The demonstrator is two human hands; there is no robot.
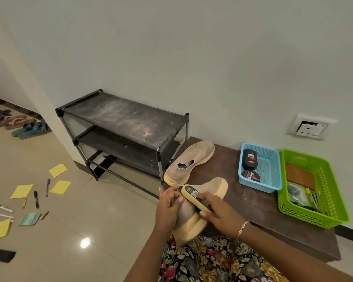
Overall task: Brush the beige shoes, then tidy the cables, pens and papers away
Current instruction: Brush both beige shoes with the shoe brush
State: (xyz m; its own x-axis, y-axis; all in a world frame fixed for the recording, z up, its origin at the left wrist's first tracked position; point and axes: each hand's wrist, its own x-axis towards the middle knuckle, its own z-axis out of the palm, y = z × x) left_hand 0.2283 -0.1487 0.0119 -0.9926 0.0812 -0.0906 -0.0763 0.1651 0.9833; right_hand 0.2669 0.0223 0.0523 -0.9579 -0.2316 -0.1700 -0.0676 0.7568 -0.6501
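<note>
While the left hand [167, 206] wraps its fingers around the upper of a beige shoe [216, 187], the right hand [218, 212] grips a yellow shoe brush [194, 197], fingers curled over its back, and lays it against the top of the shoe. This shoe is tilted. Its pale yellow sole is near the person's floral-print lap and its other end is over the dark brown surface [263, 204].

The second beige shoe [192, 161] lies flat on the surface just beyond, beside a dusty black shoe rack [126, 117]. Further right on the surface stands a blue basket [273, 174] holding a black bottle [250, 159] and a round polish tin [251, 176]. Just beside it is a green basket [332, 190] with a brown flat item and several pens inside; its darker contents are too unclear to name.

On the tiled floor [90, 210] to the left, well apart from the hands, lie scattered yellow papers [58, 170], a purple pen [48, 187], a black marker [36, 199] and other pens. Blue sandals [32, 130] sit at the far left.
</note>
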